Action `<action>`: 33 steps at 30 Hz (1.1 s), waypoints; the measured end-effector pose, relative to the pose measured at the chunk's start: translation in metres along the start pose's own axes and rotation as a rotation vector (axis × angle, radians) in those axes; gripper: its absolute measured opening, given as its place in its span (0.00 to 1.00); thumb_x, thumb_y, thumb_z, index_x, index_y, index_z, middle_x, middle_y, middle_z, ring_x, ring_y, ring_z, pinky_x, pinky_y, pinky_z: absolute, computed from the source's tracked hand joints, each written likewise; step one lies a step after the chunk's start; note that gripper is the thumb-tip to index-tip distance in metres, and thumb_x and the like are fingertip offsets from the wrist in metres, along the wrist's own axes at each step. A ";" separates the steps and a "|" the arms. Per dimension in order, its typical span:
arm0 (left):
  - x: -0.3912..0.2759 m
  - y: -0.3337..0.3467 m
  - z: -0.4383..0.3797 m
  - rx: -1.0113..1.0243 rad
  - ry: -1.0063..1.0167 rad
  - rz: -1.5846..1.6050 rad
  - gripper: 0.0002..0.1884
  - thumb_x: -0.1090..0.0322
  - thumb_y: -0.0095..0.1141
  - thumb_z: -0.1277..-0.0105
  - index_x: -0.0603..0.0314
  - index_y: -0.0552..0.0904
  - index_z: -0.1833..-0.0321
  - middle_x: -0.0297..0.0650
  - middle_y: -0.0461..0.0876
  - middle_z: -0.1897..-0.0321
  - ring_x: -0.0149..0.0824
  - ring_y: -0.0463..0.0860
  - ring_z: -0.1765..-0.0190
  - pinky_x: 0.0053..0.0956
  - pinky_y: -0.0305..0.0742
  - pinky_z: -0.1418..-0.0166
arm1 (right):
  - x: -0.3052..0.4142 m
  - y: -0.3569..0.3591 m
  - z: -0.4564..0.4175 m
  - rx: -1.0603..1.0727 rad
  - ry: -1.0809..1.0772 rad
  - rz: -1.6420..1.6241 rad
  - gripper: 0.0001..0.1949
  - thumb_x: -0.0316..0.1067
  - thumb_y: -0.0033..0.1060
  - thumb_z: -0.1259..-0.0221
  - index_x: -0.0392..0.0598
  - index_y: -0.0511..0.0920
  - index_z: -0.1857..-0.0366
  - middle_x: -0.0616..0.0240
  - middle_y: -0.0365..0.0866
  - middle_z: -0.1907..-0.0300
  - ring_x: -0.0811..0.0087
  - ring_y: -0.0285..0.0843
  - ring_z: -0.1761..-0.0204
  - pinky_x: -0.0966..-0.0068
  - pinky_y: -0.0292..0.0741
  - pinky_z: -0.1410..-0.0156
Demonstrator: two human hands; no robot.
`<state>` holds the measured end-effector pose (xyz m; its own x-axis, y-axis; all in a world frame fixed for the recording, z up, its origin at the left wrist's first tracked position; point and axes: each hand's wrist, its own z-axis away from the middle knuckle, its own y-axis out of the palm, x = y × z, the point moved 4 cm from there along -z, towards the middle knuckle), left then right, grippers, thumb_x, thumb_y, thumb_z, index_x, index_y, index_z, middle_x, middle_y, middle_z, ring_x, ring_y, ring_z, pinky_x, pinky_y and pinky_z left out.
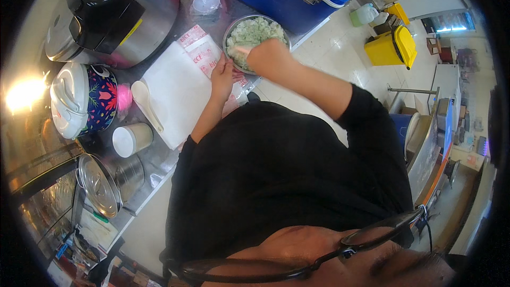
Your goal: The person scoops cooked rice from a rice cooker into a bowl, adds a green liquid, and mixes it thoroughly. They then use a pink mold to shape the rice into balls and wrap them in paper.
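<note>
A round metal bowl full of pale rice with a green tint stands near the counter's edge. My right hand is closed over the bowl around a pale utensil, whose end is in the rice; most of it is hidden by the hand. My left hand grips the near left side of the bowl, thumb by the rim. Beneath that hand lie flat packets with red print. Left of them, white paper sheets spread over the counter, with a cream serving spoon along their edge.
A large steel cooker, a flowered casserole, a white-lidded jar and a lidded steel pot line the left. A blue cooler box and wrapped white bowls sit behind. A yellow bin stands on the floor.
</note>
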<state>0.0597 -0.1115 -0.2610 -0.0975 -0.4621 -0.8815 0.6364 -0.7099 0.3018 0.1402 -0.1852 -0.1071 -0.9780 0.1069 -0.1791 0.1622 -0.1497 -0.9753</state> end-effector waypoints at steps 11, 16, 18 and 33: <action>0.004 0.011 -0.002 -0.039 -0.016 0.057 0.18 0.69 0.43 0.30 0.61 0.68 0.37 0.36 0.78 0.70 0.28 0.80 0.71 0.20 0.78 0.67 | -0.029 0.027 -0.019 0.104 -0.077 0.002 0.06 0.36 0.58 0.51 0.50 0.84 0.75 0.65 0.83 0.76 0.64 0.83 0.72 0.65 0.76 0.71; 0.006 0.010 0.004 0.006 0.043 0.032 0.20 0.69 0.42 0.28 0.62 0.65 0.34 0.39 0.79 0.69 0.29 0.80 0.74 0.23 0.80 0.69 | 0.022 0.043 0.011 0.116 -0.103 0.012 0.07 0.35 0.57 0.50 0.48 0.84 0.75 0.62 0.83 0.76 0.64 0.84 0.72 0.64 0.77 0.69; 0.021 0.009 -0.010 0.047 0.030 0.053 0.22 0.70 0.43 0.28 0.61 0.62 0.32 0.40 0.79 0.69 0.29 0.80 0.75 0.23 0.80 0.70 | 0.002 0.063 0.002 0.108 -0.058 0.008 0.07 0.35 0.56 0.49 0.48 0.84 0.75 0.61 0.84 0.74 0.62 0.84 0.70 0.65 0.77 0.68; -0.001 0.017 0.006 0.010 -0.029 -0.018 0.30 0.73 0.41 0.31 0.46 0.52 0.26 0.43 0.80 0.69 0.31 0.82 0.75 0.23 0.81 0.70 | -0.151 0.047 0.009 0.131 0.406 -0.077 0.15 0.47 0.52 0.44 0.49 0.85 0.72 0.55 0.84 0.71 0.55 0.83 0.66 0.60 0.79 0.62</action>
<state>0.0663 -0.1262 -0.2526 -0.1307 -0.4646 -0.8758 0.6264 -0.7235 0.2903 0.2941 -0.2168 -0.1246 -0.8515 0.4967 -0.1679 0.0466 -0.2472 -0.9678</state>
